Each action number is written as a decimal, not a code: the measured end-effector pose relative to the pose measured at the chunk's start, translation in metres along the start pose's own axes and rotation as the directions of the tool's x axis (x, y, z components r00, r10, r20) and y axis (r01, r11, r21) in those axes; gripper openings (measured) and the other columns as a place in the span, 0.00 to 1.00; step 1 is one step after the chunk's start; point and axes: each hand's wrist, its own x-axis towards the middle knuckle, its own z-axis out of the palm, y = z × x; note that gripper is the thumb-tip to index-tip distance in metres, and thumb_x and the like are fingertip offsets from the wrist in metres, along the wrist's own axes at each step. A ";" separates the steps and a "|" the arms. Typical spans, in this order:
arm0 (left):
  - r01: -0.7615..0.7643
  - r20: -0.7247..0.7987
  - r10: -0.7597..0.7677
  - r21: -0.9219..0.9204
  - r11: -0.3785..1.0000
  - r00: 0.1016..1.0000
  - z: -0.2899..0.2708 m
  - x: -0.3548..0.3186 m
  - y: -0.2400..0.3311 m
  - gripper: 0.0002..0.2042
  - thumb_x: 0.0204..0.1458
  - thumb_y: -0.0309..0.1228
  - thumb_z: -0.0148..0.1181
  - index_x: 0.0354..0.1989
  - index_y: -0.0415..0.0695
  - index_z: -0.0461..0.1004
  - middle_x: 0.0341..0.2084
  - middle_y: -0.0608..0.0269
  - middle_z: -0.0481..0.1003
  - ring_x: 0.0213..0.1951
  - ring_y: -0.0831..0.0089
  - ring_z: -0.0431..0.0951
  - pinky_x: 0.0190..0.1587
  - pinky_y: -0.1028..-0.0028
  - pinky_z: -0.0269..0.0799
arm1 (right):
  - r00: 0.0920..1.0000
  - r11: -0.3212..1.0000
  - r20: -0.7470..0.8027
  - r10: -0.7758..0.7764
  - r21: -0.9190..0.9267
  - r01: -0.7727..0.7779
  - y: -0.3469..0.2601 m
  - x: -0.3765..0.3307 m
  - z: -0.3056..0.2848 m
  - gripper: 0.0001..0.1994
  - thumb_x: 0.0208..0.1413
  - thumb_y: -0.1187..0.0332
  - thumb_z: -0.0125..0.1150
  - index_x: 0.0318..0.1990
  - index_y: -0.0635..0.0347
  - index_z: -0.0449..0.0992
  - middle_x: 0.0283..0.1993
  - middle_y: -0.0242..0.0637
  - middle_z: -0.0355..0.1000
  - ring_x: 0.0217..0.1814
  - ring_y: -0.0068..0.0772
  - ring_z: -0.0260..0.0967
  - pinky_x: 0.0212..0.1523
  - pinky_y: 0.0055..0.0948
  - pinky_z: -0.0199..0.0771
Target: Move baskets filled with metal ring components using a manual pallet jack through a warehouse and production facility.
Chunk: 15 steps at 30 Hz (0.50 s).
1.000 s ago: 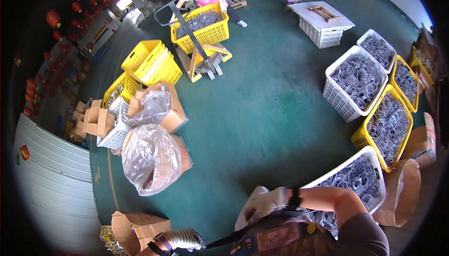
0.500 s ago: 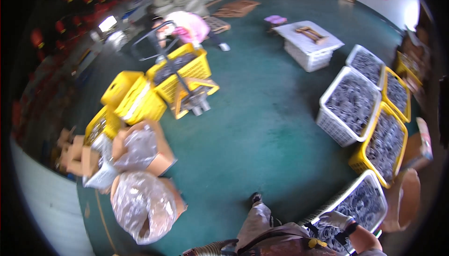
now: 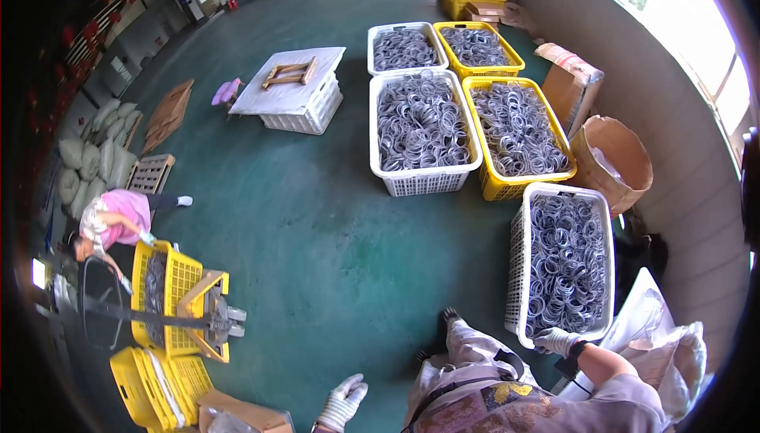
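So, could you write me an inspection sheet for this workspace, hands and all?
Surface: green floor, darker patches.
Things handled: white basket of grey rings; four more ring-filled baskets beyond.
Clutter: stacked yellow baskets, lower left; flattened cardboard, upper left.
Hands: gloved right hand at the white basket's near rim, grip unclear; gloved left hand touching nothing visible.
Cables: none clearly seen.
Surroundings: co-worker leaning at a yellow basket and pallet truck; bright window at right.

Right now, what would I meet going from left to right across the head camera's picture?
Pile of sacks, small pink object, white crate, gloved left hand, large white basket, nearest white basket of grey rings with the gloved right hand at its near rim, round cardboard drum, window.
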 end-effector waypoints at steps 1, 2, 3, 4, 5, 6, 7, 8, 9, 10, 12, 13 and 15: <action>0.058 0.057 -0.057 -0.006 0.998 0.997 0.005 0.026 0.015 0.20 0.52 0.35 0.58 0.52 0.42 0.67 0.37 0.63 0.75 0.38 0.78 0.73 0.43 0.77 0.70 | 1.000 0.996 0.019 0.020 0.084 -0.021 -0.008 0.000 -0.003 0.08 0.49 0.65 0.57 0.33 0.58 0.76 0.26 0.28 0.71 0.25 0.22 0.67 0.26 0.22 0.66; -0.003 0.070 0.004 -0.014 1.000 0.998 0.010 0.048 0.031 0.20 0.49 0.28 0.60 0.52 0.41 0.66 0.32 0.66 0.75 0.32 0.83 0.72 0.36 0.81 0.70 | 1.000 0.995 0.023 0.003 0.099 -0.005 -0.014 0.008 -0.002 0.08 0.49 0.65 0.58 0.33 0.58 0.76 0.26 0.28 0.71 0.25 0.23 0.67 0.26 0.23 0.66; -0.039 0.114 0.040 -0.013 0.999 0.993 0.014 0.061 0.037 0.20 0.50 0.29 0.59 0.52 0.41 0.66 0.33 0.65 0.75 0.34 0.81 0.73 0.39 0.79 0.71 | 0.999 0.994 0.037 -0.013 0.107 0.009 -0.019 0.019 0.003 0.08 0.49 0.65 0.58 0.33 0.58 0.75 0.25 0.28 0.71 0.25 0.24 0.67 0.26 0.24 0.66; -0.023 0.158 0.024 -0.010 1.000 0.987 0.016 0.063 0.035 0.20 0.51 0.28 0.58 0.52 0.41 0.66 0.34 0.64 0.75 0.35 0.80 0.73 0.40 0.78 0.71 | 0.996 0.995 0.051 -0.078 0.070 0.075 -0.019 0.033 0.015 0.08 0.49 0.65 0.58 0.33 0.59 0.75 0.25 0.28 0.70 0.25 0.25 0.67 0.26 0.24 0.67; -0.005 0.192 0.007 -0.011 1.000 0.981 0.019 0.063 0.035 0.19 0.51 0.28 0.58 0.52 0.41 0.66 0.34 0.63 0.75 0.35 0.79 0.73 0.42 0.78 0.71 | 0.987 0.989 0.075 -0.145 0.028 0.143 -0.025 0.048 0.026 0.07 0.48 0.66 0.59 0.32 0.59 0.75 0.25 0.29 0.70 0.25 0.26 0.67 0.27 0.25 0.67; 0.074 0.191 -0.062 -0.057 0.996 0.980 0.021 0.071 0.044 0.19 0.52 0.28 0.57 0.52 0.40 0.66 0.36 0.61 0.75 0.38 0.77 0.74 0.44 0.77 0.71 | 0.970 0.985 0.173 -0.171 -0.001 0.174 -0.066 0.067 0.030 0.10 0.48 0.67 0.59 0.36 0.62 0.74 0.28 0.32 0.71 0.27 0.29 0.68 0.30 0.26 0.70; 0.086 0.193 -0.062 -0.119 0.989 0.979 0.014 0.084 0.038 0.19 0.52 0.28 0.57 0.53 0.41 0.65 0.38 0.61 0.75 0.39 0.77 0.74 0.45 0.77 0.70 | 0.976 0.987 0.155 -0.151 -0.028 0.157 -0.113 0.090 0.043 0.14 0.47 0.68 0.60 0.42 0.64 0.73 0.32 0.35 0.73 0.31 0.29 0.70 0.34 0.26 0.71; 0.070 0.177 -0.052 -0.096 0.993 0.983 0.025 0.094 0.029 0.20 0.52 0.29 0.57 0.54 0.41 0.65 0.39 0.61 0.75 0.40 0.77 0.74 0.45 0.77 0.70 | 0.970 0.980 0.163 -0.178 -0.060 0.190 -0.148 0.120 0.041 0.16 0.48 0.68 0.60 0.44 0.65 0.72 0.34 0.36 0.73 0.33 0.30 0.70 0.36 0.26 0.71; 0.066 0.157 -0.054 -0.072 0.995 0.986 0.038 0.099 0.021 0.20 0.52 0.29 0.57 0.55 0.41 0.64 0.40 0.61 0.75 0.40 0.77 0.73 0.46 0.78 0.69 | 0.963 0.972 0.182 -0.198 -0.093 0.217 -0.172 0.151 0.042 0.18 0.48 0.67 0.60 0.46 0.65 0.71 0.36 0.37 0.73 0.35 0.30 0.71 0.37 0.26 0.72; 0.067 0.104 -0.062 -0.044 0.997 0.993 0.049 0.106 0.021 0.20 0.53 0.30 0.56 0.55 0.42 0.65 0.40 0.62 0.74 0.42 0.77 0.73 0.47 0.78 0.68 | 0.946 0.960 0.234 -0.225 -0.110 0.256 -0.188 0.194 0.038 0.18 0.48 0.67 0.61 0.46 0.65 0.71 0.34 0.37 0.73 0.36 0.31 0.70 0.38 0.26 0.71; 0.193 -0.053 -0.193 -0.018 0.981 0.980 0.055 0.099 0.018 0.20 0.53 0.32 0.56 0.54 0.42 0.65 0.40 0.61 0.74 0.42 0.77 0.73 0.47 0.78 0.68 | 0.928 0.881 0.252 -0.273 -0.323 0.347 -0.195 0.279 0.035 0.16 0.46 0.68 0.61 0.44 0.63 0.72 0.35 0.35 0.73 0.34 0.29 0.70 0.35 0.27 0.71; 0.287 -0.109 -0.282 0.023 0.958 0.953 0.059 0.109 0.022 0.19 0.53 0.33 0.56 0.54 0.42 0.66 0.40 0.60 0.74 0.42 0.77 0.73 0.47 0.77 0.68 | 0.899 0.784 0.286 -0.331 -0.446 0.431 -0.209 0.345 0.018 0.15 0.45 0.70 0.61 0.42 0.61 0.72 0.33 0.34 0.72 0.32 0.28 0.69 0.32 0.27 0.70; 0.388 -0.240 -0.379 -0.009 0.922 0.894 0.055 0.107 0.032 0.19 0.53 0.36 0.56 0.52 0.43 0.68 0.41 0.60 0.74 0.42 0.76 0.73 0.47 0.77 0.68 | 0.894 0.722 0.157 -0.419 -0.540 0.433 -0.254 0.425 0.017 0.16 0.46 0.67 0.59 0.45 0.56 0.72 0.39 0.34 0.72 0.38 0.29 0.69 0.38 0.29 0.70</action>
